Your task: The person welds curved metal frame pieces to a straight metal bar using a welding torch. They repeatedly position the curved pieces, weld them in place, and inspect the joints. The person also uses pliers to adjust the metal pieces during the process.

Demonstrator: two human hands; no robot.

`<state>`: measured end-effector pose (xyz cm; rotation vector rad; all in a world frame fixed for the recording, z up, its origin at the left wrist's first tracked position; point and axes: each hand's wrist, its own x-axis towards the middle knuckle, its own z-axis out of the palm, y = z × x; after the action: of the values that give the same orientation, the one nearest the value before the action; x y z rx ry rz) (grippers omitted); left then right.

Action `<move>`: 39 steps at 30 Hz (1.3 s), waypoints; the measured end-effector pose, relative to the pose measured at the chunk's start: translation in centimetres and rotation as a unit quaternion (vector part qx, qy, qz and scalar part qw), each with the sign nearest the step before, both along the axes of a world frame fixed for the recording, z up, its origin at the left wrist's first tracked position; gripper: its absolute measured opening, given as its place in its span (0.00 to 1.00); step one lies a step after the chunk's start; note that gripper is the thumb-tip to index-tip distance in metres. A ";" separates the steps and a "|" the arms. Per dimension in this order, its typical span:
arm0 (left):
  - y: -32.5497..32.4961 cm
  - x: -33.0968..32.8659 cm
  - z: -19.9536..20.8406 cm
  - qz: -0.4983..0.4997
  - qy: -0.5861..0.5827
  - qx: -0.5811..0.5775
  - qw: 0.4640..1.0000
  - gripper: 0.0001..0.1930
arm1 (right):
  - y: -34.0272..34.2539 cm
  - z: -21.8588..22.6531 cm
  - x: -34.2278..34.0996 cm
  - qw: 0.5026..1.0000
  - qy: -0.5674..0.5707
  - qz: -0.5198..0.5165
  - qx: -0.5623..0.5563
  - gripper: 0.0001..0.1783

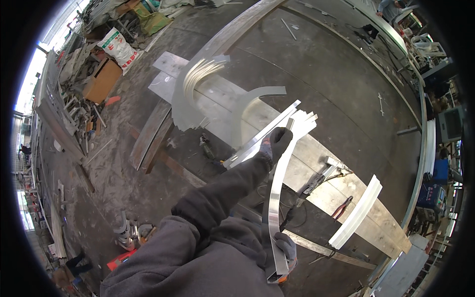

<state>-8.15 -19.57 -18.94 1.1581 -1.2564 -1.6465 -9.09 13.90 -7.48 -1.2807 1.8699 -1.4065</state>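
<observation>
A long, shiny, curved metal strip [273, 210] runs from the bench down toward my body. My left hand [278, 142], in a dark glove, is closed around its far part, beside a bundle of bright metal strips [306, 124]. Near the strip's lower end, my right hand [286, 247], in a grey glove, grips its edge; some of the fingers are hidden. A straight metal bar [247, 149] lies just left of my left hand. To the right on the metal bench [316, 161] rest a handheld tool with a cable [321, 178], red-handled pliers [342, 208] and a stack of curved pale strips [357, 214].
Farther along the bench lie a fanned stack of curved strips [190, 91] and a curved grey piece [243, 111]. A curved metal beam [232, 29] rises beyond. Scrap, a cardboard box [102, 80] and a white sack [118, 48] are at left. Another person [391, 9] is at the far right.
</observation>
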 end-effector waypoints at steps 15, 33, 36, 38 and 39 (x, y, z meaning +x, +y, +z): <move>0.9 -3.5 -4.0 0.033 0.007 0.029 0.999 0.19 | -0.9 1.0 -0.2 0.999 0.030 0.017 0.008 0.16; 14.0 -3.3 -24.2 -0.178 -0.299 0.256 0.902 0.42 | -4.6 -11.2 -17.1 0.965 -0.087 -0.197 0.152 0.10; 14.8 -3.3 -25.5 -0.199 -0.285 0.242 0.906 0.32 | -12.8 -15.3 -19.1 0.949 0.288 -0.010 0.125 0.12; 15.3 -3.4 -26.7 -0.227 -0.280 0.231 0.904 0.21 | -16.9 -17.4 -17.8 0.993 -0.060 -0.059 0.080 0.09; 15.6 -3.5 -27.3 -0.242 -0.276 0.185 0.912 0.18 | -18.7 -18.3 -17.2 0.965 -0.233 -0.114 0.021 0.08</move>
<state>-11.65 -3.94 -46.21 1.7363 -1.7372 -2.0633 -26.30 -4.77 -25.77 -0.6475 1.7382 -1.6055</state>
